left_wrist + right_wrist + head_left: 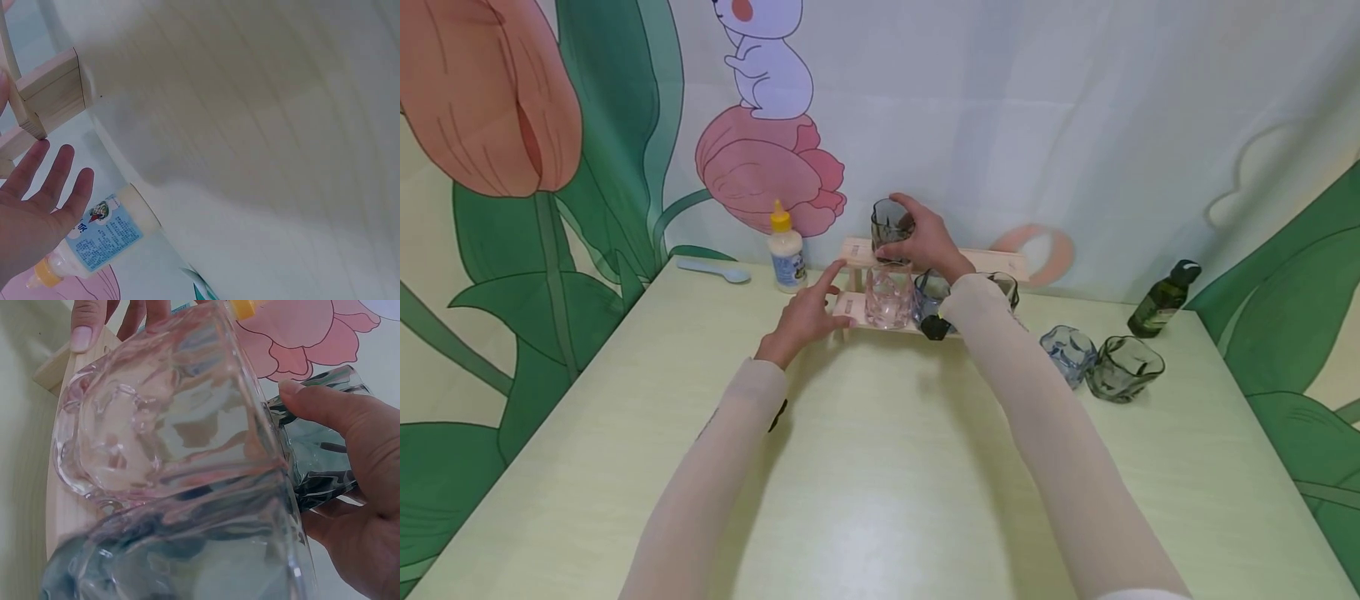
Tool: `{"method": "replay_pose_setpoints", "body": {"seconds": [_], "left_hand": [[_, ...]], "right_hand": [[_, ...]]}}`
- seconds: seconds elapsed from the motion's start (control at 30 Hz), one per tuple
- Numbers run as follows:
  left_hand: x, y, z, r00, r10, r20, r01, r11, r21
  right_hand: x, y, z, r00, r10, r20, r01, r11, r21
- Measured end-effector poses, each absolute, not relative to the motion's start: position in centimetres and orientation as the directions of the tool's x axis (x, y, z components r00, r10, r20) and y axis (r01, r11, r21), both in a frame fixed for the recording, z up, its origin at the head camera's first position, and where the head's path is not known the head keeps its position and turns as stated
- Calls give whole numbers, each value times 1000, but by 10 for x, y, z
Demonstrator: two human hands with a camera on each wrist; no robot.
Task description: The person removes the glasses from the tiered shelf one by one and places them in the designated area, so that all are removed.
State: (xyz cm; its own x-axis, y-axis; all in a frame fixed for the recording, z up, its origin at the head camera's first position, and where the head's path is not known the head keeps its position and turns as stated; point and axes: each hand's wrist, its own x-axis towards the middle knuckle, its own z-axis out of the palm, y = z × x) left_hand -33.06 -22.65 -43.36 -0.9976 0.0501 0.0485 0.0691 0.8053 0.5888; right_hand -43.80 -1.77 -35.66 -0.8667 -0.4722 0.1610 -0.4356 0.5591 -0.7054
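My right hand [931, 242] grips a dark grey drinking glass [886, 223] at the left end of the upper shelf of a small two-tier wooden rack [988, 262]. In the right wrist view, thumb and fingers lie on either side of this grey glass [322, 447]. My left hand [805, 318] is at the rack's left end, its thumb on the lower shelf; the left wrist view shows straight, spread fingers [56, 178], one tip touching the wood. On the lower shelf stand a pink glass [887, 300], a blue glass [928, 292] and another grey glass [1009, 288], partly hidden by my right arm.
Left of the rack stand a glue-like bottle with a yellow cap [787, 254] and, farther left, a pale blue spoon [715, 271]. On the right are a blue glass [1067, 354], a dark grey glass [1123, 371] and a dark green bottle [1161, 304]. A printed curtain hangs behind the table.
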Motion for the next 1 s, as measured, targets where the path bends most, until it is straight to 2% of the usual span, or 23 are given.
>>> {"method": "replay_pose_setpoints", "body": {"seconds": [0.37,1.0], "left_hand": [[-332,-226,-434,-998,50,46,68,803,592],[-330,-226,-433,-997,54,52,75,806,587]], "right_hand": [[-433,-7,-345,-853,-486,189,-467,550,-692],[-426,31,-329,-866,-454,209,-448,522,-726]]}}
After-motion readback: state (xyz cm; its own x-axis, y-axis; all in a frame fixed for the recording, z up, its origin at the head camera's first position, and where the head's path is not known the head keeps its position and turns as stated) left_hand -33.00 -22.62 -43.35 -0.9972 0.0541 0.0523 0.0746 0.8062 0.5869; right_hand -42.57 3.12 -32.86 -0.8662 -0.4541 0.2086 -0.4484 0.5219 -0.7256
